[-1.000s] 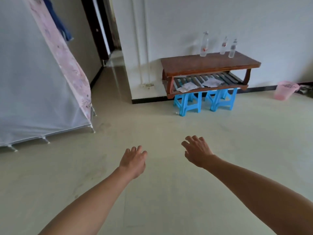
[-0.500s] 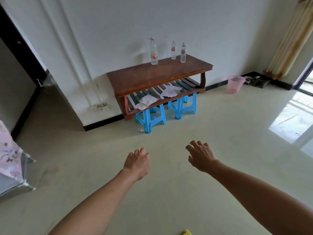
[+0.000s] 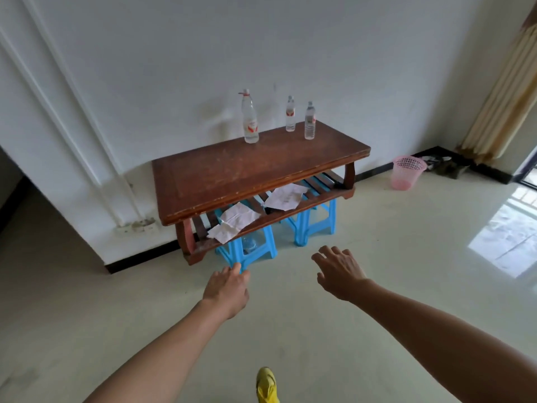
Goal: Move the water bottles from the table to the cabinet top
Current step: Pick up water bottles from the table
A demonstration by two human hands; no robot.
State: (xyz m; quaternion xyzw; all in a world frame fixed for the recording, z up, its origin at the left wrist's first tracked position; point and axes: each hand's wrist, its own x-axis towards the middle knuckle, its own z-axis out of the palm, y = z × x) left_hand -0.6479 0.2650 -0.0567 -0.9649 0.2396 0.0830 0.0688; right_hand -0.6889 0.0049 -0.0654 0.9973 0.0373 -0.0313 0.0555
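My table [image 3: 232, 175] is reddish-brown wood, its top scuffed pale in patches. The three bottles [image 3: 250, 117] are clear, with red-and-white labels. Two stools [image 3: 247, 251] beneath are bright blue, the papers [image 3: 235, 221] white. The basket [image 3: 406, 174] is pink mesh, my shoe [image 3: 266, 385] yellow, the floor [image 3: 377, 359] pale cream.

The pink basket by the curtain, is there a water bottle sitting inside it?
No, the pink basket looks empty, and all three bottles stand upright on the wooden table.

Both bare arms reach forward; the left hand [image 3: 227, 292] and the right hand [image 3: 339, 273] are empty, palms down, fingers loosely spread
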